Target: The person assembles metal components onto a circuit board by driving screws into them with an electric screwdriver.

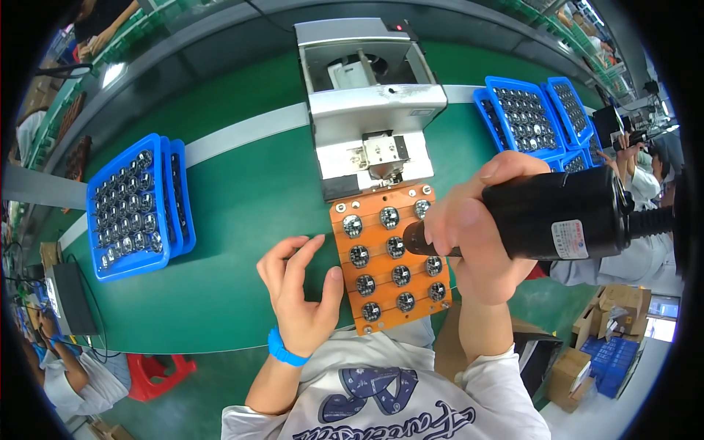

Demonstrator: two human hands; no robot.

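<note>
The right hand (pixel 477 235) is clamped around a black electric screwdriver (pixel 557 214), held almost level, its tip down on the orange jig (pixel 389 257) near the right column of parts. The jig lies on the green bench (pixel 242 198) just in front of the person, its far end touching the base of a grey machine (pixel 370 103). It carries rows of small round dark parts (pixel 397 246). The left hand (pixel 301 286) rests flat on the bench, fingers spread and holding nothing, thumb against the jig's left edge; a blue band (pixel 282 350) circles that wrist. A blue tray (pixel 132 205) of similar round parts sits well to the left on the bench, and more blue trays (pixel 528 114) stand to the right of the machine. Other people work at the edges of the view.
</note>
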